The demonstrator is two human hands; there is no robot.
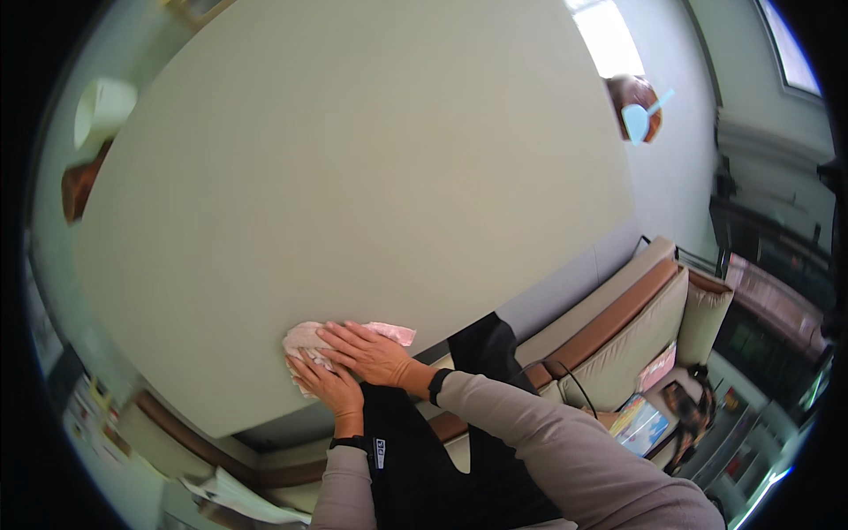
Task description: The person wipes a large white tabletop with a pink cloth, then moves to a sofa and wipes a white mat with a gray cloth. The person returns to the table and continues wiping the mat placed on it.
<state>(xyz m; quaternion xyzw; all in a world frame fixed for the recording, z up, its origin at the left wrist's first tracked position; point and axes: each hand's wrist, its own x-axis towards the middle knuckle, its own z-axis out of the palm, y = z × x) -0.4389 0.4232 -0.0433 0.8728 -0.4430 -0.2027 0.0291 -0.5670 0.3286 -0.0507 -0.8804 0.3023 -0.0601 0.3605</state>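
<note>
A crumpled pale pink cloth lies on the near edge of a large beige table top. My left hand rests with its fingers spread on the cloth's lower part. Just to the right and above it, my right hand lies flat across the cloth, fingers pointing up and left. The two hands are very close together and press the cloth against the table. One end of the cloth sticks out beyond the right hand. How much of the cloth is under the palms is hidden.
A cushioned beige and brown sofa runs along the near right side, with picture-covered items on it. Past the table's right edge is a brown stool with a light blue dustpan or scoop. A white bin stands beyond the left edge.
</note>
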